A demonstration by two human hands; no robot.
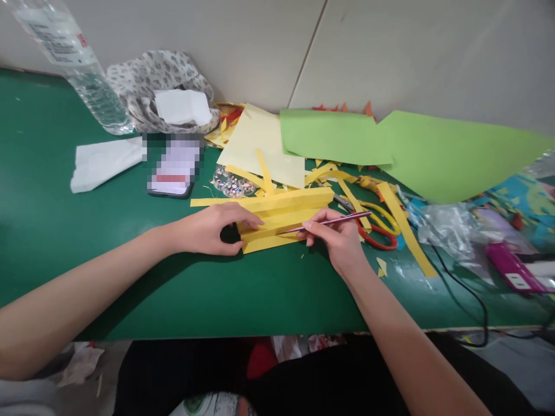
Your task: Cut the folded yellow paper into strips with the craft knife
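A folded sheet of yellow paper (284, 218) with lengthwise creases lies on the green table. My left hand (217, 228) curves round its left end, fingertips on top and the thumb at the lower left corner. Between the fingers and thumb of my right hand (333, 237) is a slim purple pen-like tool (347, 219). Its thin tip rests on or just over the paper's lower fold; contact is too fine to make out. Red-and-yellow-handled scissors (379, 241) lie just right of my right hand, partly covered by yellow strips (410, 231).
Behind the paper are a cream sheet (247, 138), green sheets (333, 136), a bag of rhinestones (232, 182) and yellow scraps. A phone (176, 167), white tissue (106, 163), water bottle (93, 86) and spotted cloth pouch (143, 86) stand left. A magenta tool (511, 268) with a cable lies right.
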